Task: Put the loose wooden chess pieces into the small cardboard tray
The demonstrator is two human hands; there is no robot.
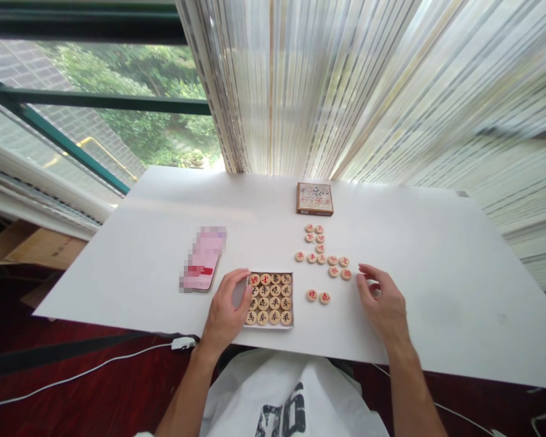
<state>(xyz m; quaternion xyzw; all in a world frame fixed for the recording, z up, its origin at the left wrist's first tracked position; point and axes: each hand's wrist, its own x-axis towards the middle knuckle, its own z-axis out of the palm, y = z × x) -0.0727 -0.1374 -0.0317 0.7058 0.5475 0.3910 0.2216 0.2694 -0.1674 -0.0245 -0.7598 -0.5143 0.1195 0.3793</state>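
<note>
A small open box tray point(269, 326) near the table's front edge holds several round wooden chess pieces point(270, 298) packed in rows. My left hand point(225, 309) rests against the tray's left side, fingers curved on its edge. My right hand point(382, 300) lies on the table to the right, fingers loosely bent, holding nothing that I can see. Loose pieces point(324, 255) lie scattered between the tray and my right hand; two of them point(318, 296) sit just right of the tray. The nearest loose piece point(346, 274) is just left of my right fingertips.
A brown box lid point(315, 198) sits farther back on the white table point(437, 255). A pink phone point(204, 266) lies left of the tray. Striped curtains point(368, 91) hang behind, a window at back left. A white cable point(95, 367) runs below the table edge.
</note>
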